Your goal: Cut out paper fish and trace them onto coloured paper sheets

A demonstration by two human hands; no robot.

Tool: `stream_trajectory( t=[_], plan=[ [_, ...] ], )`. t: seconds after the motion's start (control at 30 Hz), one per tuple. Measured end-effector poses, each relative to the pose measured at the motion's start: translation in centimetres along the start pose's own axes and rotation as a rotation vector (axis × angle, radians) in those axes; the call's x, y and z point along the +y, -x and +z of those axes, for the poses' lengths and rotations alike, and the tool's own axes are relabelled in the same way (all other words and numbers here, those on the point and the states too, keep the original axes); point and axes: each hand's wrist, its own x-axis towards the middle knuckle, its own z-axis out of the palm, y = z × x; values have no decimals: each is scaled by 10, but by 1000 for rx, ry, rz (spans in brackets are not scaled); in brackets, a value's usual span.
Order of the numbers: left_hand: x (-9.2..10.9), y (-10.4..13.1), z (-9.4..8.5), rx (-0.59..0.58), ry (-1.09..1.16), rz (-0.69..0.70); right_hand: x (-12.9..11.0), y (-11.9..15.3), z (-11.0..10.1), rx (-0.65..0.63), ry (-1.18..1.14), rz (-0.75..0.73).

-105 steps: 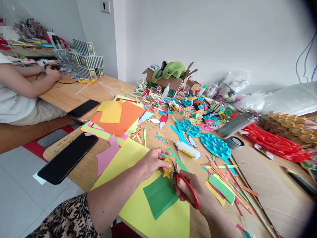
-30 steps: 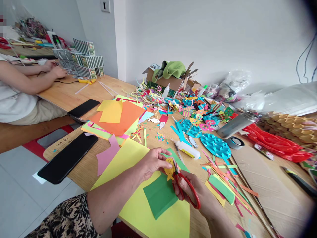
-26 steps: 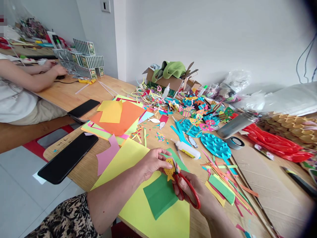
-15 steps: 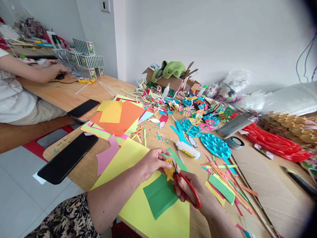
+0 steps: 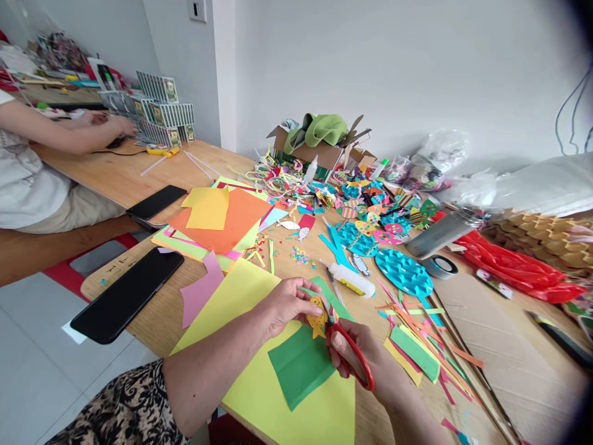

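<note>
My left hand (image 5: 291, 304) pinches a small yellow paper fish (image 5: 317, 318) with dark dots, its tail pointing down. In my right hand (image 5: 359, 352) is a pair of red-handled scissors (image 5: 356, 361), fingers wrapped round the loops. The blades reach up beside the fish's right edge; whether they touch the paper I cannot tell. Below both hands lies a piece of green paper (image 5: 299, 371) on a large yellow sheet (image 5: 338, 414). Beyond them rests a white glue bottle (image 5: 352, 280) on its side.
Black phones (image 5: 127, 296) lie at the left, near orange paper (image 5: 241, 222). Paper strips (image 5: 430, 349), a blue scalloped paper piece (image 5: 403, 272), tape (image 5: 440, 266) and a metal flask (image 5: 445, 230) occupy the right. A cardboard box (image 5: 306, 151) stands behind. Another person's hands (image 5: 118, 127) work at far left.
The scissors and my right hand have shifted very slightly; my left hand keeps its pinch on the fish. At far left, the other person's hand has moved a little to the right.
</note>
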Motion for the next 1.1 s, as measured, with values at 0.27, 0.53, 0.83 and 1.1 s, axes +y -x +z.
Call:
stream_trajectory(
  t=[0.27, 0.53, 0.83, 1.1],
  plan=[
    [0, -1, 0, 4, 22, -5, 0, 0, 1, 21, 33, -34],
    [1, -1, 1, -2, 20, -15, -6, 2, 2, -10, 17, -23],
    [0, -2, 0, -4, 33, -10, 0, 0, 2, 23, 1, -16],
    [0, -2, 0, 12, 37, 11, 0, -1, 1, 30, -11, 4]
  ],
)
